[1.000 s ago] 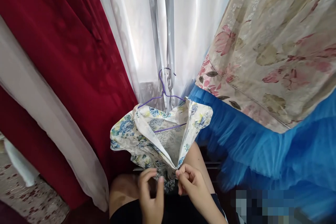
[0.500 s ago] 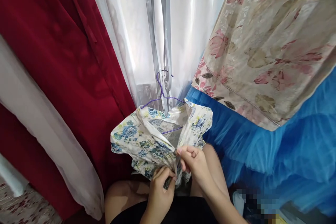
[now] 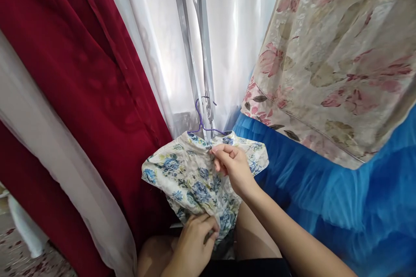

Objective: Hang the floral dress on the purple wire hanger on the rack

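A white dress with blue and yellow flowers hangs on a purple wire hanger in front of me. My right hand pinches the top of the dress's front-facing opening at the neckline, on what looks like a zipper pull, mostly hidden by the fingertips. Both edges of the opening meet below it. Lower down, my left hand is closed on the dress fabric beside the seam, thumb and fingers pinching it. The lower part of the dress hangs between my legs and is partly hidden.
Grey metal poles stand behind the hanger, before a white curtain. Dark red cloth and a pale sheer drape hang at left. On the right hang a floral beige cloth and blue ruffled tulle.
My right hand has slid up from mid-opening to the neckline, and the V-shaped gap in the dress has closed. My left hand stays low on the fabric.
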Demonstrator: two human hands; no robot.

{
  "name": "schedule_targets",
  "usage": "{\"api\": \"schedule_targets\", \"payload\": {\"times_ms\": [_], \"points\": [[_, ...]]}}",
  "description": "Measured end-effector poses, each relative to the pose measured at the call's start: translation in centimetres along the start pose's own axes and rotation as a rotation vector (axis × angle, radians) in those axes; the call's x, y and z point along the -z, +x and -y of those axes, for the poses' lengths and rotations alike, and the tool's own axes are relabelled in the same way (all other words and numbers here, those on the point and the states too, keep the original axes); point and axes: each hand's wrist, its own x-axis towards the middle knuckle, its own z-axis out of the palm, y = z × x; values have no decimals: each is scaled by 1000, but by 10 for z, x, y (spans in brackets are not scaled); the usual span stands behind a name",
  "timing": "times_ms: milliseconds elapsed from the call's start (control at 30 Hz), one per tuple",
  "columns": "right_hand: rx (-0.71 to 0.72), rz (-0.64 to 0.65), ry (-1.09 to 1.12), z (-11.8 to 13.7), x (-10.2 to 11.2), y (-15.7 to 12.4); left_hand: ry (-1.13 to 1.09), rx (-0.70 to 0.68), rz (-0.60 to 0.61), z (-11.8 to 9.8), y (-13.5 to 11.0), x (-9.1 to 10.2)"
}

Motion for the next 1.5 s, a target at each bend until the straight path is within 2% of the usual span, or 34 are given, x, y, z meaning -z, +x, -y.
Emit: {"api": "schedule_targets", "payload": {"times_ms": [67, 100, 167, 200, 267, 333, 400, 500, 567, 633, 700, 800, 867, 933, 967, 1000, 1067, 1133, 1200, 1267, 1300, 1400, 1500], "points": [[29, 11, -69, -2, 1, -5, -76, -104, -236, -10, 7, 29], [43, 19, -95, -2, 2, -8, -100, -164, -405, -16, 13, 46], [63, 36, -122, 0, 4, -12, -98, -193, -607, -30, 30, 80], [73, 43, -126, 2, 4, -13, -87, -197, -648, -36, 41, 94], [93, 59, -134, 6, 5, -17, -66, -256, -595, -44, 63, 111], [118, 74, -142, 9, 5, -20, -42, -338, -531, -49, 81, 115], [162, 70, -168, 6, 7, -21, -24, -405, -556, -53, 92, 109], [239, 33, -266, -10, 11, -20, -16, -455, -722, -58, 96, 99], [240, 30, -361, -24, 15, -20, -37, -436, -847, -58, 95, 100], [193, 53, -434, -37, 20, -23, -84, -370, -1002, -52, 93, 111], [144, 80, -466, -43, 25, -30, -130, -278, -1175, -36, 91, 126], [106, 112, -470, -41, 29, -45, -274, -143, -1364, 8, 84, 145], [89, 141, -489, -38, 29, -54, -566, -55, -1422, 43, 78, 145], [73, 169, -516, -38, 29, -60, -938, 61, -1433, 73, 71, 131], [64, 176, -523, -40, 29, -63, -1110, 155, -1401, 84, 68, 118], [52, 177, -517, -45, 31, -65, -1263, 278, -1350, 93, 65, 103], [9, 139, -462, -58, 37, -71, -1490, 472, -1151, 103, 60, 68], [-56, 21, -371, -77, 49, -79, -1576, 636, -1105, 105, 55, 30], [-114, -171, -289, -101, 64, -91, -1618, 707, -1054, 100, 52, 1], [-163, -332, -245, -123, 79, -102, -1649, 668, -945, 88, 50, -16], [-195, -355, -239, -133, 86, -106, -1651, 606, -883, 79, 49, -19], [-285, -226, -268, -146, 95, -112, -1537, 361, -703, 42, 45, -15], [-240, -124, -293, -136, 92, -114, -1281, 158, -436, -8, 37, -8]]}}
